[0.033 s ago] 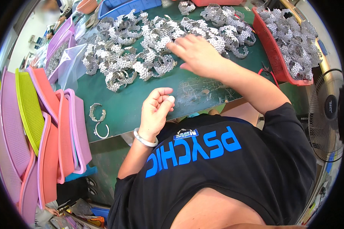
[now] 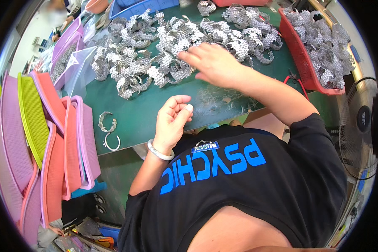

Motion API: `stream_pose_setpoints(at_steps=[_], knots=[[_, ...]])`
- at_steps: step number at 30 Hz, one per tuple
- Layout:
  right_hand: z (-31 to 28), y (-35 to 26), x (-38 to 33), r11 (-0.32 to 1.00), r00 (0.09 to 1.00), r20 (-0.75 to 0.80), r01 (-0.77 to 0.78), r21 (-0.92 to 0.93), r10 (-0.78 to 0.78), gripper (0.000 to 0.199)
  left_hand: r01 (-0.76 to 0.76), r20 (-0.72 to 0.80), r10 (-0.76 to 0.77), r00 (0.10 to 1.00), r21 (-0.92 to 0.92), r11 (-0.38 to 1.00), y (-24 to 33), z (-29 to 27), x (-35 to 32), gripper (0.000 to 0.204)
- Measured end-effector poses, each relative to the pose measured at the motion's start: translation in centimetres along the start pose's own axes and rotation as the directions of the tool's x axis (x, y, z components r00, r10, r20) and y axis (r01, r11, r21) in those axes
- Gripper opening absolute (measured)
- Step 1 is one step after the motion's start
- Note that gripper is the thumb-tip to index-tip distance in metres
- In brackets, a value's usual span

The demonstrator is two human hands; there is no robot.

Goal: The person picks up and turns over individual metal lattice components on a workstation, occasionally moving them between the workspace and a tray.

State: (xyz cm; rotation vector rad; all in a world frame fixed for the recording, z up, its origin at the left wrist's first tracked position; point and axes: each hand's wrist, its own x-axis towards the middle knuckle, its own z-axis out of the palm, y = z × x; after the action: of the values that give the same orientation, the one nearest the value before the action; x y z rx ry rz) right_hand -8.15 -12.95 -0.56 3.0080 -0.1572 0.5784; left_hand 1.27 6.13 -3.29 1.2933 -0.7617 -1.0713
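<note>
- Silvery curled strips of scale-patterned mesh [image 2: 176,38] lie tangled on the far part of the flat green table [image 2: 143,109]
- Right bare hand [image 2: 214,65] is at the near side of this heap, fingers loose and stretched; contact is not clear
- Left bare hand [image 2: 174,115] is half curled by the near edge; one cannot tell if it grasps something small
- Probably it is better to lift each strip gently by one end, since curls may hook together
- Open room is leftward, until the thin silver ring [image 2: 112,149] close to the edge; rightward, the red rectangular plastic basket [image 2: 298,54] limits movement
</note>
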Motion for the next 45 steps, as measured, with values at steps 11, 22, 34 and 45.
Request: stream_pose_setpoints(at_steps=[11,22,34,45], knots=[[-0.5,-0.2,2.1,0.987,0.997,-0.033,0.08,0.143,-0.076,0.042,-0.013,-0.013,0.013,1.0,0.037,0.999,-0.2,-0.8,-0.7,0.022],[-3.1,0.8,2.1,0.989,0.983,0.168,-0.09,0.116,0.07,0.05,0.009,0.008,-0.009,1.0,0.091,0.996,-0.6,-0.8,-0.3,0.023],[-1.6,2.7,1.0,0.94,0.99,0.049,-0.139,0.31,0.13,0.049,-0.01,-0.008,0.012,1.0,0.146,0.989,-0.6,-0.5,0.2,0.024],[-1.1,3.3,-0.1,0.842,0.959,-0.018,-0.24,0.483,0.284,0.044,-0.034,-0.034,0.041,0.999,0.187,0.982,-0.4,0.3,1.4,0.034]])
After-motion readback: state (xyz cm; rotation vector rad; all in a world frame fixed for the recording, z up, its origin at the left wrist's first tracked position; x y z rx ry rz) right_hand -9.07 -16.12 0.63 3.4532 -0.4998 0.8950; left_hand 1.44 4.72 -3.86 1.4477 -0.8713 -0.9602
